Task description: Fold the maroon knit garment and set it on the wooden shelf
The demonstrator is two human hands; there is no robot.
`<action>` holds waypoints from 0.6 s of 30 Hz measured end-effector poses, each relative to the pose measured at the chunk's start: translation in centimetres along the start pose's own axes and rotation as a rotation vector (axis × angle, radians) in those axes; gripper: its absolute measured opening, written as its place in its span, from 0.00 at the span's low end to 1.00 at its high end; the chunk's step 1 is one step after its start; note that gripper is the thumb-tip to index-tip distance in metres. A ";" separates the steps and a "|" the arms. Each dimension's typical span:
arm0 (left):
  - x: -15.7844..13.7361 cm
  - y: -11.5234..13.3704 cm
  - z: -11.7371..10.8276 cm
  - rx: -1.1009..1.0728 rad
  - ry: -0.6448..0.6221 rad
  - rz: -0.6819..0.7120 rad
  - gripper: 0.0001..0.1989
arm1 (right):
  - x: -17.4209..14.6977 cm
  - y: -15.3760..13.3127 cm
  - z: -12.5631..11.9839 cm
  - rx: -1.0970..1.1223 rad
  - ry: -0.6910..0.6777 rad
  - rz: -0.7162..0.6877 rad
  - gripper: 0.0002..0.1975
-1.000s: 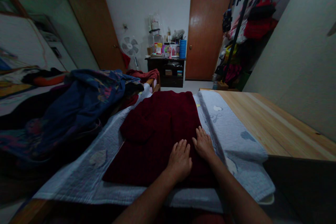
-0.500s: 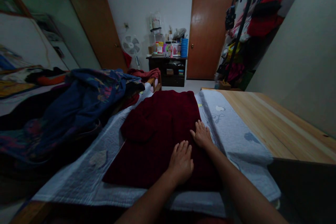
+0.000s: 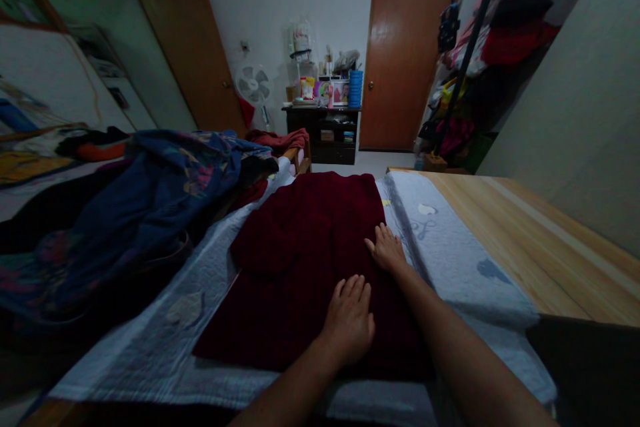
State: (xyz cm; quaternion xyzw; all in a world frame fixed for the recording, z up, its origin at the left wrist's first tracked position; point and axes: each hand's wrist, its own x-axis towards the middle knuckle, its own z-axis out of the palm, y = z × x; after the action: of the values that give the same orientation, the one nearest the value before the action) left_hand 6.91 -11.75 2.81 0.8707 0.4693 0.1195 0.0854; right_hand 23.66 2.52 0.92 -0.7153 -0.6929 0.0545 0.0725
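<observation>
A dark red garment lies spread out on a pale blue-grey quilted cover. One sleeve is folded in over its left side. My left hand rests flat on the lower right part of the cloth, fingers stretched out. Farther up, my right hand lies on the garment's right edge with its fingers slightly spread. Nothing is gripped by either hand. My forearms hide part of the garment's lower right corner.
To the left is a heap of clothes with a blue flowered garment on top. A wooden board adjoins the cover on the right. Beyond stand a fan, a dark cabinet and a brown door. Bags hang at the right.
The view has shifted slightly. Both hands stay flat on the dark red garment in almost the same places, and the cloth looks unchanged.
</observation>
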 end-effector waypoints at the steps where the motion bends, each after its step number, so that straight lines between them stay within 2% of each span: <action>1: 0.1 0.0 -0.1 -0.004 -0.004 0.003 0.28 | 0.3 0.0 0.0 0.002 -0.009 0.003 0.35; 7: 0.5 0.1 -1.2 -0.011 0.001 0.013 0.26 | 1.7 0.2 0.3 0.015 0.007 -0.007 0.34; 13: 1.3 0.3 -3.1 -0.043 -0.035 0.024 0.18 | 3.5 0.4 0.2 0.033 -0.024 0.005 0.34; 18: 2.5 -0.2 -3.7 -0.032 -0.075 0.046 0.11 | 5.2 0.3 -0.3 0.038 -0.075 0.010 0.30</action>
State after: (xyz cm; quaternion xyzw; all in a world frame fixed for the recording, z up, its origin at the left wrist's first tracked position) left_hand 7.01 -9.41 6.64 0.8837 0.4437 0.0960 0.1140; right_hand 24.18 7.65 1.30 -0.7147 -0.6904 0.0948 0.0598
